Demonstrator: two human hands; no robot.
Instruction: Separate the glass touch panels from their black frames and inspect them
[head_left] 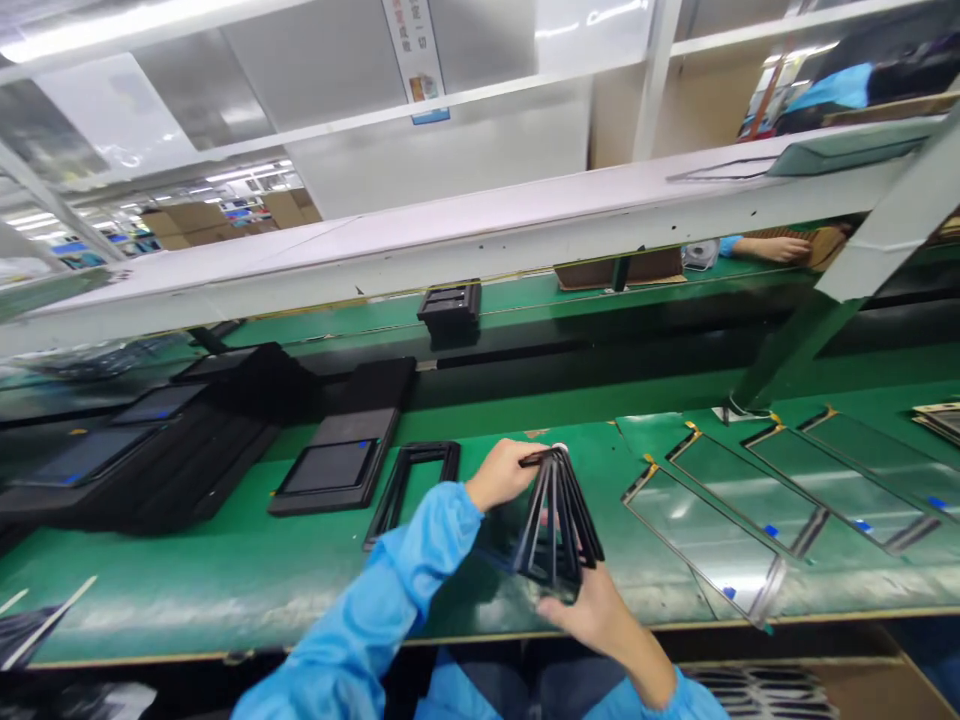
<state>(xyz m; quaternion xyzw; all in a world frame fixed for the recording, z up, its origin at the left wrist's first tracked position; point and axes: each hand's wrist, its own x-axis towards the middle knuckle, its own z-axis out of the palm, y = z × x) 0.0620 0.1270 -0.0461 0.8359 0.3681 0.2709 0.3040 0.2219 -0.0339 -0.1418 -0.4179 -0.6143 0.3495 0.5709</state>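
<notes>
Between my two hands is a fanned stack of thin black rectangular frames, held upright over the green bench top. My left hand grips the stack at its upper left corner, fingers closed on it. Lower down, my right hand holds the near end, its thumb on the front side and the other fingers partly hidden behind. More black frames lie piled on the bench just left of my left hand. On the right, several clear glass panels with dark borders and blue tabs rest in a slanted row.
A black foam pad carries a dark screen panel; stacked foam with more screens stands farther left. Black trays sit beyond the bench. A white shelf crosses above, with a post at right. A co-worker's hand shows behind.
</notes>
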